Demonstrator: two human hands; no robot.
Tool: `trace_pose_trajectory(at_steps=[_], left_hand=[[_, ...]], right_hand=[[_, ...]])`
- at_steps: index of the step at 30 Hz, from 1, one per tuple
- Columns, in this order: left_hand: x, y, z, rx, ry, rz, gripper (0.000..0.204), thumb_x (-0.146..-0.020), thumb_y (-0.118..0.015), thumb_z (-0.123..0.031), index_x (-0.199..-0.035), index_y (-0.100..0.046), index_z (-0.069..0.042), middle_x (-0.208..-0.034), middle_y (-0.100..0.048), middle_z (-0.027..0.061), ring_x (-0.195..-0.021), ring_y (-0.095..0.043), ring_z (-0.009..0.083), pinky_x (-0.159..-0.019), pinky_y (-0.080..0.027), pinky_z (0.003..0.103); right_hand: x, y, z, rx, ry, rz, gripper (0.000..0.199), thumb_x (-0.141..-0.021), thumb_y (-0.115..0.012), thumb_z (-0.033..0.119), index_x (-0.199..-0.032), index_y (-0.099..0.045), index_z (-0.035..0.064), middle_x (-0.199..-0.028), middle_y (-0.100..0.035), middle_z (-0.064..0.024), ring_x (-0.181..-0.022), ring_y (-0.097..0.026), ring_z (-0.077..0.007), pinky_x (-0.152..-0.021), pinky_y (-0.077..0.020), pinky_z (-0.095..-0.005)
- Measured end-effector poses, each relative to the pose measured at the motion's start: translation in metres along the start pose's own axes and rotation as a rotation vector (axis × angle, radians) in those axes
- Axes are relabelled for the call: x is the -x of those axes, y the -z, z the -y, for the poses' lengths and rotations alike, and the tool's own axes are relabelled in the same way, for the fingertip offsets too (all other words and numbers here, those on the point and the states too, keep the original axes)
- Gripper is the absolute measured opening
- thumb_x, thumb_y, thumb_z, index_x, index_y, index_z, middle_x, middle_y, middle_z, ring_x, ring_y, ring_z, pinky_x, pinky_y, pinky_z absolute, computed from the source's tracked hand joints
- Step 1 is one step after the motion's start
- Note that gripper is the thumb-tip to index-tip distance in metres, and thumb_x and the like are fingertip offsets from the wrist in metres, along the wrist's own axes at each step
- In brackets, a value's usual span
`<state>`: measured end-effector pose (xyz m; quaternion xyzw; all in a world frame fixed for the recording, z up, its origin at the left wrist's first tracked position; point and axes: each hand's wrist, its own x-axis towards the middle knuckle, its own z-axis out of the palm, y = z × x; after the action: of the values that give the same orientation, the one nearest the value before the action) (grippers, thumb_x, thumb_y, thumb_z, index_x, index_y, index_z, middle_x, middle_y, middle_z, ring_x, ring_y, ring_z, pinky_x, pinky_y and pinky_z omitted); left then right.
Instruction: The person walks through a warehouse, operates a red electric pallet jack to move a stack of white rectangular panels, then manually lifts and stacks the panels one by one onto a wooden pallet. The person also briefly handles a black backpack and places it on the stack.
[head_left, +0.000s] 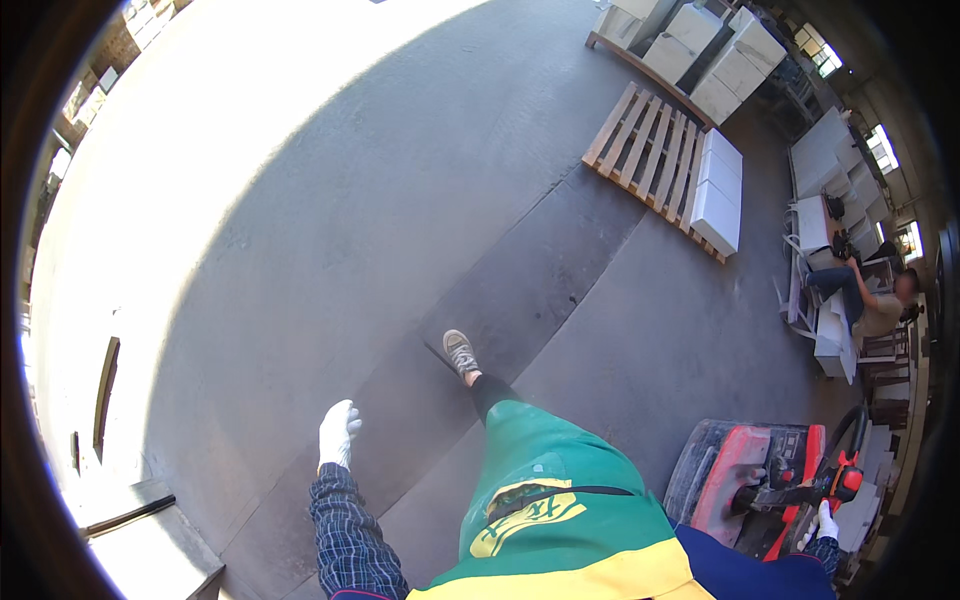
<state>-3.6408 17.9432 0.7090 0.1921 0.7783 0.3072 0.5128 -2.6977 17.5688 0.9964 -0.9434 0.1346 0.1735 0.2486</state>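
My left hand [340, 434], in a white glove, hangs over the floor to the left of my body. Its fingers are curled in, and nothing shows in them. At the lower right stands a red and grey powered pallet truck [740, 478]. My right hand [826, 526], also in a white glove, is closed on the truck's black and red handle [848, 482]; part of that grip is hidden. I wear a green apron [560, 450] with yellow trim. One shoe [460, 352] is stretched forward on the floor.
A wooden pallet [650, 145] lies ahead to the right, with white boxes [718, 192] along one side. Behind it stand stacked marble-patterned blocks [690, 45]. At far right a person [880, 310] sits among white slabs. A pale block [155, 550] stands at lower left.
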Motion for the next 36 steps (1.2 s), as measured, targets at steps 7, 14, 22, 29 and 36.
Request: trace_pose_trajectory(at_steps=[7,14,22,29,36], left_hand=[[-0.08,0.032,-0.022,-0.031,0.469,-0.057,0.043,-0.096,-0.062,-0.036,-0.128,-0.062,-0.007,-0.11,-0.069,0.0111,-0.086,-0.067,0.0215,-0.077,-0.052,0.038],[-0.223,0.063,-0.14,-0.079,0.48,-0.043,0.042,-0.096,-0.06,-0.034,-0.127,-0.062,-0.004,-0.107,-0.069,0.0112,-0.084,-0.066,0.0215,-0.074,-0.052,0.038],[-0.448,0.067,-0.332,-0.105,0.163,0.144,0.032,-0.096,-0.063,-0.032,-0.12,-0.064,-0.01,-0.094,-0.068,0.0044,-0.072,-0.063,0.0149,-0.064,-0.049,0.032],[-0.61,0.127,-0.54,-0.092,-0.027,0.1,0.042,-0.097,-0.062,-0.04,-0.129,-0.064,-0.013,-0.112,-0.071,0.0075,-0.086,-0.067,0.0165,-0.073,-0.05,0.033],[-0.749,0.129,-0.673,0.084,-0.177,0.008,0.036,-0.093,-0.071,-0.038,-0.117,-0.065,-0.012,-0.094,-0.068,0.0037,-0.066,-0.06,0.011,-0.056,-0.046,0.024]], right_hand=[[0.114,-0.166,0.101,-0.006,-0.036,-0.085,0.048,-0.086,-0.076,0.056,-0.082,-0.054,0.0133,-0.053,-0.045,-0.0045,-0.034,-0.041,-0.0234,-0.034,-0.0346,-0.0406],[0.265,-0.289,0.196,-0.084,-0.017,-0.026,0.041,-0.089,-0.076,0.047,-0.086,-0.054,0.0122,-0.056,-0.047,-0.0045,-0.034,-0.042,-0.0221,-0.032,-0.0371,-0.0406],[0.407,-0.413,0.26,-0.061,-0.01,-0.116,0.035,-0.088,-0.077,0.04,-0.101,-0.056,0.0143,-0.058,-0.048,-0.0046,-0.037,-0.044,-0.0207,-0.035,-0.036,-0.0398],[0.498,-0.476,0.314,-0.072,-0.078,-0.158,0.032,-0.09,-0.076,0.04,-0.09,-0.057,0.014,-0.055,-0.048,-0.0034,-0.034,-0.044,-0.021,-0.033,-0.0361,-0.0395],[0.62,-0.563,0.43,-0.128,-0.114,-0.06,0.035,-0.089,-0.076,0.041,-0.08,-0.054,0.0148,-0.057,-0.047,-0.002,-0.037,-0.043,-0.0181,-0.036,-0.0328,-0.0369]])
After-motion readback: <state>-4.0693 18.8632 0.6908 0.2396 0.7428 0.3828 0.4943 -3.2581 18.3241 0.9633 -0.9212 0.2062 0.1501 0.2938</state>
